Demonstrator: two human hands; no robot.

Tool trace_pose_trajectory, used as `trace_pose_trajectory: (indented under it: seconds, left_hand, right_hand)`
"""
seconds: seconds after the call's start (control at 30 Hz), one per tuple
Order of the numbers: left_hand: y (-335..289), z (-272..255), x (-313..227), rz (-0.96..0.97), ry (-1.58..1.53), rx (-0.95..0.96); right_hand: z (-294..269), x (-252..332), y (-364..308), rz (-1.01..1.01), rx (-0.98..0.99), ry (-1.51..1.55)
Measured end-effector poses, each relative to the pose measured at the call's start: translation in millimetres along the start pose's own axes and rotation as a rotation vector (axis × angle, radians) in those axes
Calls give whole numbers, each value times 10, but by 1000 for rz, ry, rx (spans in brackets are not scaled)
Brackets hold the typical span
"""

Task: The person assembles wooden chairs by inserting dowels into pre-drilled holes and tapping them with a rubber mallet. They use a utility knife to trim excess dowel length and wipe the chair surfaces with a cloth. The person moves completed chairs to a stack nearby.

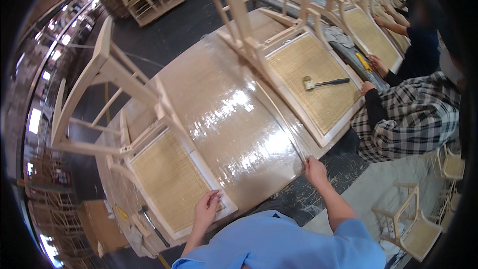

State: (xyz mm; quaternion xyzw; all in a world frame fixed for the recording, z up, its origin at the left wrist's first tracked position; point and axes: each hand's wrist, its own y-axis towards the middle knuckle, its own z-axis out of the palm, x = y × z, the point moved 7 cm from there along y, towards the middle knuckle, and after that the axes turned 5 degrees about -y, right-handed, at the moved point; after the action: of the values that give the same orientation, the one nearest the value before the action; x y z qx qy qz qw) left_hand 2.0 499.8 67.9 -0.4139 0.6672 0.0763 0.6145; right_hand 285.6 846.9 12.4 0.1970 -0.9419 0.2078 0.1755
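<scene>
My right hand (315, 170) is closed on the end of a long thin pale strip (279, 112), which arcs away over the plastic-covered table (201, 77). My left hand (206, 209) rests by the near right corner of a woven cane seat (172, 179), its fingertips pinched together at the seat's edge. Whatever is between them is too small to make out. This seat belongs to a pale wooden chair (112, 74) lying on its back on the table, legs pointing away.
Right of the bare plastic lies another cane-seat chair (318, 107) with a mallet (326, 83) on it. A hammer (155, 226) lies at the table's left end. A co-worker in a checked shirt (403, 119) stands close on my right. Chairs (416, 226) stand on the floor behind.
</scene>
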Motion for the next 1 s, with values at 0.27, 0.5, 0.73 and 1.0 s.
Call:
trace_pose_trajectory:
  seconds: [0.27, 0.5, 0.73, 1.0]
  left_hand:
    - [402, -42, -207, -12, -244, 126]
    - [566, -752, -450, -4, -818, 98]
    - [473, -1546, -31, -100, -801, 71]
    - [326, -1816, 249, -287, -595, 374]
  right_hand:
    - [569, 594, -1212, -257, 135, 89]
    - [922, 1209, -2119, -464, 11, 30]
    - [1376, 1924, -2961, -478, -12, 231]
    - [1487, 2202, -3607, -542, 84, 139]
